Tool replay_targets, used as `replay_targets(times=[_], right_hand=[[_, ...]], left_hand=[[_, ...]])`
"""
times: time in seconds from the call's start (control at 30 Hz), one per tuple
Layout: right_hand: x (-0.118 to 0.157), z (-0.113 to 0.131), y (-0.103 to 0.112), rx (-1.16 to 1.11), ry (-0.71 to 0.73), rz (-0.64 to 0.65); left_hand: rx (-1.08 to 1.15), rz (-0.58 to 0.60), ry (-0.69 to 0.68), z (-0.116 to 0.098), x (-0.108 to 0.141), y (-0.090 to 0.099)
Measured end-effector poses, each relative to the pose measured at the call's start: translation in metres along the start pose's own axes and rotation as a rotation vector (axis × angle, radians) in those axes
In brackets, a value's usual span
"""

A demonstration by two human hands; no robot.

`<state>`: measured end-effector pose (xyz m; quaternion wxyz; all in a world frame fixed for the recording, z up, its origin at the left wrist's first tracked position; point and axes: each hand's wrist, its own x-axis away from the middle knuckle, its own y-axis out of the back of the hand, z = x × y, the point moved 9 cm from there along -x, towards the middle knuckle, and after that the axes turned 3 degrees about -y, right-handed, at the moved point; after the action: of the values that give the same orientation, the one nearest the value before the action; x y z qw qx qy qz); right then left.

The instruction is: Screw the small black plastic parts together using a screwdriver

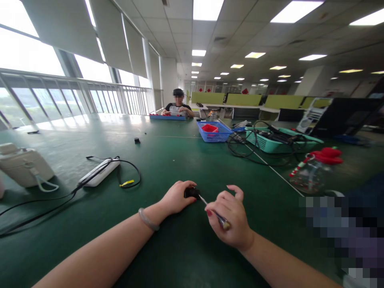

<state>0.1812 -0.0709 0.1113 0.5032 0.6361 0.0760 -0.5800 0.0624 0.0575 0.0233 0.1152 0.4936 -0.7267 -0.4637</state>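
On the green tabletop (pixel 156 248), my left hand (pixel 177 197) is closed around a small black object (pixel 192 193), whose exact kind I cannot make out. A screwdriver (pixel 222 221) with a thin metal shaft is gripped in my right hand (pixel 229 218). Its handle end points back toward me, and its shaft slants up to the left. The shaft's tip meets the right side of the black object, or comes very close to it. My right index finger is lifted off the handle.
A white power strip (pixel 100 173) with black cables lies to the left, near a beige bottle-like container (pixel 25 166). Ahead are a blue basket (pixel 214 136) and a teal basket (pixel 264 146) of cables. A red-lidded jar (pixel 312 174) stands right. Another person (pixel 178 108) sits across.
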Motion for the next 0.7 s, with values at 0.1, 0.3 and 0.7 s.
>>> replay_targets(times=[0.1,0.3,0.7], right_hand=[[0.002,0.002,-0.007,0.004,0.041,0.05],[0.003,-0.002,-0.024,0.042,0.024,0.162],[0.007,0.018,-0.044,0.233,0.175,0.422]], left_hand=[[-0.012,0.012,-0.017,-0.001,0.001,0.0],[-0.019,0.015,-0.029,-0.001,0.001,0.0],[-0.052,0.029,-0.033,-0.005,0.002,0.001]])
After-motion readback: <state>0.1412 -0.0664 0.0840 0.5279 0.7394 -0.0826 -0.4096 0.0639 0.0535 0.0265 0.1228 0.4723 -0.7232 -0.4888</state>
